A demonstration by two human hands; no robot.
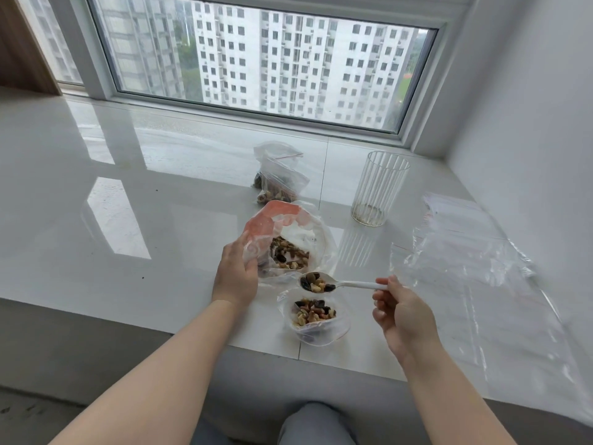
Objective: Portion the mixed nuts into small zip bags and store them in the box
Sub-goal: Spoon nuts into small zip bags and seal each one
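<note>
Brown mixed nuts (316, 285) heaped on a white plastic spoon (340, 284), pinched in my right hand (402, 313), hover above the small clear zip bag (316, 316) on the white glossy worktop (160, 220). My left hand (236, 274) grips the large clear supply bag (288, 242), keeping it open. Filled bags (279, 184) wait behind.

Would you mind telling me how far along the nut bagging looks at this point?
Done: two filled small bags lie near the window. In hand: the left hand holds the big nut bag open, while the right hand carries a loaded spoon above a part-filled small bag. Left: nuts remain in the big bag, empty zip bags wait at the right, and no storage box is in view.
</note>
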